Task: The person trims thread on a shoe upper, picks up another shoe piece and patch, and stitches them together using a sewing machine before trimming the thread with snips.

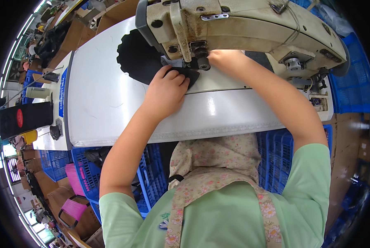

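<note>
A cream sewing machine [242, 25] stands at the back of a white table [110, 103]. Black fabric [137, 58] lies on the table and runs under the needle area [199, 58]. My left hand [166, 89] presses flat on the fabric's near edge just left of the needle, fingers curled onto the cloth. My right hand [222, 58] reaches in behind the needle under the machine arm; its fingers are mostly hidden, so what it holds cannot be told.
Blue plastic crates [152, 173] stand under the table and more blue crates [354, 82] at the right. A black box with a red mark [26, 118] and small items sit on the table's left end. Pink bags [75, 198] lie on the floor at lower left.
</note>
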`<state>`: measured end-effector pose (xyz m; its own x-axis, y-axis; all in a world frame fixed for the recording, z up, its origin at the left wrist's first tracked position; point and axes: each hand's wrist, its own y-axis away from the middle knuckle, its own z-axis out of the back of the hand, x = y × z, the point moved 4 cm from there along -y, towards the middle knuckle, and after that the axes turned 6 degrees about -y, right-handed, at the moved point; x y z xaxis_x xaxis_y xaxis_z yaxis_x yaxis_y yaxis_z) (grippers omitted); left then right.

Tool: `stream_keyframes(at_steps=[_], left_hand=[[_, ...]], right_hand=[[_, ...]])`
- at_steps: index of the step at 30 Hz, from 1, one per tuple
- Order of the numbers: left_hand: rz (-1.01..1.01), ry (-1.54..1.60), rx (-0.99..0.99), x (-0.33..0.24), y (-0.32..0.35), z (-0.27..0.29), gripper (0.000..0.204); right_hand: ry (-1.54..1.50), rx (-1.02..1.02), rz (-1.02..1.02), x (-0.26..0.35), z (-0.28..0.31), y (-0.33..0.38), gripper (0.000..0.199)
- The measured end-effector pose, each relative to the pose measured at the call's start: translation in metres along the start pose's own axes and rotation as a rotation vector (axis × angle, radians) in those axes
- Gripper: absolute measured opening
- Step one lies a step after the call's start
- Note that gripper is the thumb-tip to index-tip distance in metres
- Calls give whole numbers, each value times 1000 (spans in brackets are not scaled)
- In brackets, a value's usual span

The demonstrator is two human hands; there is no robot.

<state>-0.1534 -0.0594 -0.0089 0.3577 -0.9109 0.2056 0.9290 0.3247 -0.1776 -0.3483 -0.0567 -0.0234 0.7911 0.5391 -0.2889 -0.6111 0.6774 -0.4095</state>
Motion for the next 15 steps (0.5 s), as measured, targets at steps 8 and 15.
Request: stream_keyframes(at_steps=[8, 15], left_hand=[[9, 30, -47, 0, -4, 1, 34], [27, 35, -9, 0, -14, 5, 31]], right_hand=[[-27, 397, -297, -25, -7, -20, 45], [-471, 412, -542, -26, 3, -21, 45]])
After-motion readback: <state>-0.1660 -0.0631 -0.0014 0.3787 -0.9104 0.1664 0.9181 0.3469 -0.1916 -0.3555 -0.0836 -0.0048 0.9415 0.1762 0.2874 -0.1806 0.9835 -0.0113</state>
